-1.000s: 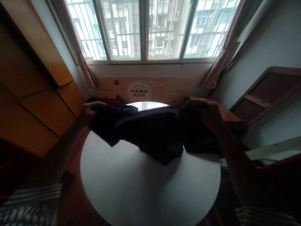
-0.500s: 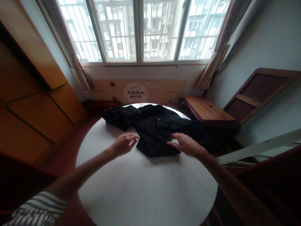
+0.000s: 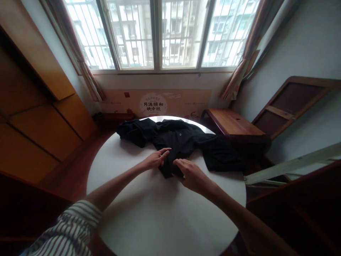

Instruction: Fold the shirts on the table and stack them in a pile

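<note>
Black fabric sits under both my hands: my left hand [image 3: 156, 160] lies with fingers extended and flat on the near hem of the dark garment [image 3: 178, 142], and my right hand [image 3: 190, 174] rests beside it, fingers loosely curled onto the same edge, gripping nothing firmly as far as I can tell. Status: the garment lies spread on the far half of the table [image 3: 160, 213], one sleeve toward the far left edge, another portion draped over the right edge. I judge that smoothing is in progress; no fold is yet visible, and wrinkles remain. Material: soft, matte, limp cloth. The table is round, white and smooth. Beyond its far right edge stands a wooden bench [image 3: 231, 122].
</note>
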`<action>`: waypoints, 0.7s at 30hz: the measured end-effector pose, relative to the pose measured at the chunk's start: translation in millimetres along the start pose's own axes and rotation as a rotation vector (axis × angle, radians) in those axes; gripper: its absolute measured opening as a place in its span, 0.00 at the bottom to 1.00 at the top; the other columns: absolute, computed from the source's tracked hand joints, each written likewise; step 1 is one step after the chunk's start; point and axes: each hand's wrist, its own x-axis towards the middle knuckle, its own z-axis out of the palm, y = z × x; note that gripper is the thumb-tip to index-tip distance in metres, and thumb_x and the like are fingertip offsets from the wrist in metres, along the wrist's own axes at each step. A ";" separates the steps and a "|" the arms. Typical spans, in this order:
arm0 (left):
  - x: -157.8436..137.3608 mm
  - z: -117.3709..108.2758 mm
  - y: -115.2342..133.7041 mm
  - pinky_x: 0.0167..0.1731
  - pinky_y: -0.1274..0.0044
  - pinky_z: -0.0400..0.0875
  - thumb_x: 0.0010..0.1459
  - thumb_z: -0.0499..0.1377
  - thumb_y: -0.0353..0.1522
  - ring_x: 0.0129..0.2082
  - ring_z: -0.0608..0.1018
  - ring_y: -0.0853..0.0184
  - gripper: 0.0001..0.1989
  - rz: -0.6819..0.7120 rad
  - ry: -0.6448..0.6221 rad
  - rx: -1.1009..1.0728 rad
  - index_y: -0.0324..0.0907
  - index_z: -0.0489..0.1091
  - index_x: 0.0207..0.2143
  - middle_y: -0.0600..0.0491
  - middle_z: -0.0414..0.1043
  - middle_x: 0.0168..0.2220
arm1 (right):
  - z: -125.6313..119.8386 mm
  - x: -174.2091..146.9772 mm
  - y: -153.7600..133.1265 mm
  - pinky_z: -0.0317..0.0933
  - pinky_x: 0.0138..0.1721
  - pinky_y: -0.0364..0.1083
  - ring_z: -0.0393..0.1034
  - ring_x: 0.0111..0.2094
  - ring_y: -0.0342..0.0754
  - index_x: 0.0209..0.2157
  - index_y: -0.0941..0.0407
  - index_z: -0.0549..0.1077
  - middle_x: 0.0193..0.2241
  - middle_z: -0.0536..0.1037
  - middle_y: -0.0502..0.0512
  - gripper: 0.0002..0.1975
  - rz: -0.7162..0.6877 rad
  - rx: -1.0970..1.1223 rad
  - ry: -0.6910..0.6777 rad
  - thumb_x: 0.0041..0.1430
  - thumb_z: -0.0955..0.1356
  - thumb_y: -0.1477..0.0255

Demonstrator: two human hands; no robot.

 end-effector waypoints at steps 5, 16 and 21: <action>2.6 -2.4 0.9 0.18 0.80 0.58 0.55 0.57 0.56 0.19 0.71 0.69 0.31 -0.056 0.044 -0.079 0.36 0.76 0.36 0.54 0.69 0.19 | 9.3 -3.2 10.9 0.63 0.41 0.46 0.73 0.40 0.53 0.50 0.58 0.68 0.38 0.78 0.59 0.29 -0.030 0.125 -0.080 0.45 0.65 0.88; -29.7 -33.3 10.4 0.30 0.77 0.74 0.49 0.65 0.40 0.23 0.74 0.74 0.19 -0.062 0.297 -0.653 0.39 0.73 0.42 0.58 0.67 0.28 | -7.0 -35.3 34.6 0.63 0.38 0.44 0.75 0.38 0.51 0.45 0.56 0.71 0.36 0.79 0.58 0.20 0.080 0.213 -0.112 0.52 0.64 0.85; -50.7 -57.5 -0.7 0.29 0.78 0.74 0.52 0.61 0.40 0.26 0.74 0.72 0.17 -0.072 0.615 -0.432 0.38 0.72 0.40 0.56 0.66 0.29 | -10.5 -43.9 33.9 0.63 0.31 0.44 0.69 0.25 0.46 0.38 0.56 0.70 0.24 0.73 0.51 0.04 0.099 0.275 0.006 0.62 0.63 0.76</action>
